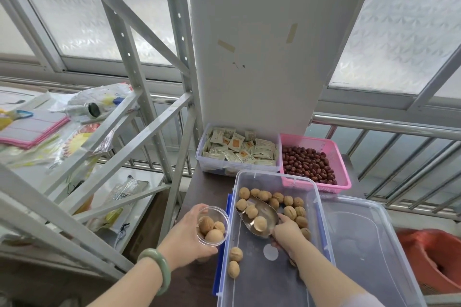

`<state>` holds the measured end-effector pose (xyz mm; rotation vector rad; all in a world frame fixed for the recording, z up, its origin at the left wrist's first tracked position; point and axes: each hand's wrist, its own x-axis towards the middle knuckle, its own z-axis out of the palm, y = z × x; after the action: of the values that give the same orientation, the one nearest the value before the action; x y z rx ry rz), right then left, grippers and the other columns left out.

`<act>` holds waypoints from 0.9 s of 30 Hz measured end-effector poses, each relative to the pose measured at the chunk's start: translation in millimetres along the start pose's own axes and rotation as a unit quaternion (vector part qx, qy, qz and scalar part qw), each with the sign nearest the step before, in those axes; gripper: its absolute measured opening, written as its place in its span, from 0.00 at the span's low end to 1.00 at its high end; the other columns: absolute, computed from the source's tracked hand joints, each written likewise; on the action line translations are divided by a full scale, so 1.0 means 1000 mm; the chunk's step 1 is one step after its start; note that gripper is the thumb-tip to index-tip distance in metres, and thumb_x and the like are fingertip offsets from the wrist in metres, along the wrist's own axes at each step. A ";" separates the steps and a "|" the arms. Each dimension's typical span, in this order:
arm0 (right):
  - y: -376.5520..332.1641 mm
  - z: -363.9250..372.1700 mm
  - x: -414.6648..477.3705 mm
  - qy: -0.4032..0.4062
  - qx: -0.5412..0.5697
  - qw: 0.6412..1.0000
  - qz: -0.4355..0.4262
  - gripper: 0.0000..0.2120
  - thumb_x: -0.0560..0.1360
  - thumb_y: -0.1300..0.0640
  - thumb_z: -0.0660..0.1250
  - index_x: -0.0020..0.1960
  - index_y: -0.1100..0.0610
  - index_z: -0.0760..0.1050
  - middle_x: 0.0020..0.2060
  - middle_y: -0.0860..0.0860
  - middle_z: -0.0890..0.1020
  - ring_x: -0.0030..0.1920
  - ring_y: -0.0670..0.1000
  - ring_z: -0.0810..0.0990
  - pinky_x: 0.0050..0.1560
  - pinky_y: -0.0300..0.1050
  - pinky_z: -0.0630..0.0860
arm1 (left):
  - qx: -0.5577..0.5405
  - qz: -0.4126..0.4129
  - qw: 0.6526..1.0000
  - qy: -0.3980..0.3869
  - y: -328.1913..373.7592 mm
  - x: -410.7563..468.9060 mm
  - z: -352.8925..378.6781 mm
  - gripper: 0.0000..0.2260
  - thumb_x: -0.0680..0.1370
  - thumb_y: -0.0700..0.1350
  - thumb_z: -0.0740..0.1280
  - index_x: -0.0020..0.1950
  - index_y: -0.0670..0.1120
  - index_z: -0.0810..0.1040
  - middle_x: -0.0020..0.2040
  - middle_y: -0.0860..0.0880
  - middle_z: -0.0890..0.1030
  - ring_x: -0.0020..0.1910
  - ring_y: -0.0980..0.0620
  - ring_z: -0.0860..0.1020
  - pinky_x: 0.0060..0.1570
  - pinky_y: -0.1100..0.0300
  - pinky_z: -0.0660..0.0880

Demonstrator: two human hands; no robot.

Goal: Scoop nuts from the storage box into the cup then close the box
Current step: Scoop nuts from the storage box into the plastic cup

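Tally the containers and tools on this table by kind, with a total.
Clear boxes: 2, the nut box and the sachet box
Pink basket: 1
Cup: 1, in the left hand
Scoop: 1, in the right hand
Lid: 1
Total: 6

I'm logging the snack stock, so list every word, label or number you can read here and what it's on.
No text can be read.
Sachets in the clear tub: printed, too small to read.
Packet on the lower shelf: dark print, blurred.
Storage box, cup, scoop: no markings visible.
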<state>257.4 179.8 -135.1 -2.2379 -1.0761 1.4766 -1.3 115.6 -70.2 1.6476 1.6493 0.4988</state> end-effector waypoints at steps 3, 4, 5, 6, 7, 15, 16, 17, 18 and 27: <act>0.002 -0.003 -0.011 -0.004 0.049 0.999 -0.011 0.30 0.74 0.69 0.55 0.73 0.50 0.64 0.44 0.59 0.81 0.30 0.53 0.74 0.25 0.40 0.72 | 0.007 0.002 1.000 -0.004 0.000 0.001 -0.001 0.43 0.61 0.54 0.78 0.70 0.58 0.59 0.67 0.59 0.71 0.66 0.59 0.70 0.67 0.59 0.68; 0.002 -0.005 -0.015 -0.008 0.056 0.998 -0.022 0.30 0.74 0.69 0.56 0.73 0.51 0.64 0.42 0.58 0.81 0.30 0.53 0.74 0.24 0.40 0.72 | 0.007 0.003 1.000 -0.006 0.000 0.001 -0.001 0.43 0.61 0.54 0.78 0.70 0.58 0.60 0.67 0.59 0.71 0.66 0.59 0.71 0.67 0.59 0.68; 0.001 -0.007 -0.020 -0.013 0.059 0.998 -0.033 0.30 0.73 0.70 0.56 0.72 0.52 0.64 0.41 0.58 0.80 0.31 0.52 0.74 0.25 0.40 0.72 | 0.008 0.005 1.000 -0.007 0.000 0.001 -0.002 0.42 0.61 0.54 0.78 0.70 0.58 0.60 0.66 0.60 0.71 0.65 0.59 0.71 0.66 0.60 0.68; -0.001 -0.010 -0.025 -0.017 0.059 0.997 -0.042 0.29 0.73 0.70 0.57 0.72 0.51 0.65 0.40 0.57 0.80 0.32 0.52 0.75 0.26 0.41 0.73 | 0.011 0.007 1.000 -0.009 0.000 0.002 -0.002 0.42 0.61 0.54 0.78 0.69 0.58 0.60 0.66 0.60 0.72 0.65 0.60 0.71 0.66 0.61 0.68; -0.003 -0.014 -0.028 -0.017 0.051 0.997 -0.050 0.29 0.73 0.69 0.58 0.72 0.51 0.65 0.40 0.57 0.81 0.34 0.53 0.76 0.29 0.41 0.74 | 0.013 0.011 1.000 -0.009 0.000 0.002 -0.003 0.42 0.60 0.55 0.78 0.69 0.58 0.61 0.65 0.60 0.72 0.64 0.60 0.71 0.65 0.62 0.68; -0.029 -0.059 -0.083 -0.014 -0.030 0.990 -0.139 0.24 0.69 0.65 0.63 0.62 0.46 0.76 0.45 0.57 0.81 0.33 0.53 0.76 0.34 0.43 0.75 | 0.012 0.019 1.000 0.003 0.004 0.006 -0.006 0.43 0.59 0.55 0.79 0.69 0.56 0.63 0.63 0.59 0.73 0.62 0.59 0.72 0.63 0.61 0.69; -0.033 -0.065 -0.092 -0.021 -0.030 0.988 -0.150 0.24 0.68 0.65 0.64 0.59 0.45 0.78 0.45 0.57 0.81 0.34 0.53 0.76 0.36 0.46 0.74 | 0.010 0.020 1.000 0.006 0.005 0.005 -0.006 0.43 0.59 0.54 0.79 0.69 0.56 0.63 0.62 0.59 0.73 0.61 0.59 0.73 0.62 0.61 0.69; -0.037 -0.070 -0.102 -0.032 -0.033 0.987 -0.157 0.24 0.67 0.65 0.64 0.57 0.44 0.79 0.45 0.57 0.81 0.36 0.54 0.76 0.38 0.47 0.74 | 0.009 0.022 1.000 0.009 0.007 0.006 -0.007 0.43 0.59 0.54 0.79 0.69 0.55 0.63 0.61 0.58 0.74 0.60 0.59 0.73 0.61 0.62 0.70; -0.041 -0.074 -0.112 -0.042 -0.043 0.985 -0.162 0.22 0.67 0.65 0.64 0.53 0.42 0.80 0.43 0.56 0.82 0.37 0.53 0.76 0.39 0.47 0.75 | 0.009 0.024 1.000 0.009 0.008 0.006 -0.007 0.42 0.59 0.53 0.79 0.69 0.55 0.63 0.60 0.58 0.74 0.59 0.58 0.74 0.60 0.62 0.70; -0.089 -0.072 -0.171 -0.051 -0.243 0.945 -0.213 0.18 0.71 0.63 0.62 0.58 0.50 0.78 0.41 0.57 0.83 0.37 0.52 0.77 0.42 0.47 0.80 | 0.003 0.033 0.999 0.013 0.016 0.006 -0.013 0.42 0.59 0.51 0.80 0.69 0.55 0.64 0.61 0.56 0.75 0.61 0.56 0.74 0.61 0.60 0.71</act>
<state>244.9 135.6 65.6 -2.0215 -1.9915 1.2446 0.4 125.8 -51.5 1.7103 1.6209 0.5500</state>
